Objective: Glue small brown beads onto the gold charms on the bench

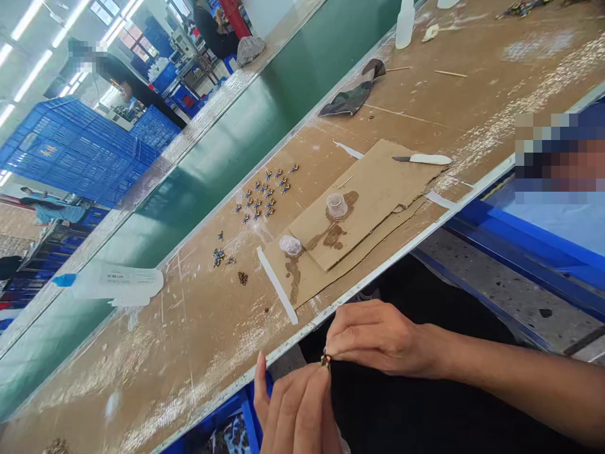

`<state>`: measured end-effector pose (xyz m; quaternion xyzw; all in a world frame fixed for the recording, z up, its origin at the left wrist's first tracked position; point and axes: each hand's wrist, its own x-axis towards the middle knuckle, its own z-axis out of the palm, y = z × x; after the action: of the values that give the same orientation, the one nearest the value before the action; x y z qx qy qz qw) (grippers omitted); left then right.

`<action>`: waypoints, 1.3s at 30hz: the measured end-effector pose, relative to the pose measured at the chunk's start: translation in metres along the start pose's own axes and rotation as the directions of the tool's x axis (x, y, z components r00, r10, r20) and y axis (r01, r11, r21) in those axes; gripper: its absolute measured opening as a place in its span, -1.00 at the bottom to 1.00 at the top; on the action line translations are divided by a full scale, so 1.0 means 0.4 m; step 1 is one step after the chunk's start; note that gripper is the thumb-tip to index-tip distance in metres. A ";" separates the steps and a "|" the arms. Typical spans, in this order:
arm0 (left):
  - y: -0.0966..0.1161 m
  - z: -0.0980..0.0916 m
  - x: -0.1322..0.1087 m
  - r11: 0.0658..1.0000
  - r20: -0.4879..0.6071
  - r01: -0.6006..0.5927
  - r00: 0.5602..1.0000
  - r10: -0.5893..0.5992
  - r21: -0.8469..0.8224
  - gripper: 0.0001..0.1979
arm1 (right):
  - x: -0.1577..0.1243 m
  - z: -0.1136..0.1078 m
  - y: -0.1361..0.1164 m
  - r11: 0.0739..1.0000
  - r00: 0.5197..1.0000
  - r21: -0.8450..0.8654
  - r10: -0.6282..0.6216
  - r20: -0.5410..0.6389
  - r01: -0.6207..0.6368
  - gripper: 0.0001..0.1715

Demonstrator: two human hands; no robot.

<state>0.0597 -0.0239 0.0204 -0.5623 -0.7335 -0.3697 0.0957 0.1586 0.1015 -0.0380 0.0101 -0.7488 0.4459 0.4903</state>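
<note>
My left hand (300, 410) pinches a tiny coloured figurine (326, 360) with dark and golden parts, just off the table's near edge. The fingertips of my right hand (378, 337) close on the upper end of the same piece. Whether a second small part sits between those fingers is hidden. On the table beyond my hands, several similar blue and gold figurines (258, 203) stand in loose rows. A smaller cluster of figurines (218, 256) lies nearer, beside a little heap of brown rings (242, 278).
A cardboard sheet (373, 183) carries a clear plastic cup (337, 206) and a white-handled knife (428, 159). Another small clear cup (290, 245) stands beside it. A white bottle (118, 284) lies at the left, and a dark cloth (352, 94) lies farther back. Blue crates (75, 151) and other people are beyond.
</note>
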 end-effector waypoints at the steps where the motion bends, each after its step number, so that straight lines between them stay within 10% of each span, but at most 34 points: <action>1: 0.000 -0.002 0.003 0.999 -0.005 -0.049 0.999 0.049 0.006 -0.83 | 0.001 -0.001 -0.001 1.000 1.000 0.001 -0.004 -0.005 0.004 -0.90; 7: -0.006 -0.010 0.018 0.981 -0.008 -0.194 0.981 0.195 0.014 -0.77 | 0.002 0.005 -0.001 1.000 1.000 -0.026 -0.018 -0.017 0.018 -0.90; 14: -0.106 -0.029 0.000 0.960 0.056 0.263 0.964 -0.258 -0.094 -0.95 | 0.042 -0.051 -0.026 0.976 0.999 -0.217 0.022 0.038 -0.013 -0.82; 19: -0.196 -0.029 0.136 0.920 -0.031 0.371 0.926 -0.377 -0.124 -0.80 | 0.069 -0.111 -0.021 0.953 0.978 -0.299 -0.019 -0.206 -0.044 -0.76; 27: -0.291 0.111 0.461 0.854 0.281 0.486 0.859 -0.428 -0.186 -0.85 | 0.062 -0.090 0.081 0.893 0.937 -0.450 -0.164 -0.308 0.008 -0.65; 39: -0.293 0.285 0.562 0.895 0.485 0.444 0.794 -0.367 -0.050 -0.79 | 0.060 -0.085 0.098 0.876 0.937 -0.482 -0.188 -0.294 0.025 -0.66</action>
<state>-0.0922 0.2086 0.0137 -0.4691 -0.8058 -0.2944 -0.2096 0.1530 0.1584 -0.0418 -0.1422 -0.7394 0.2179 0.6210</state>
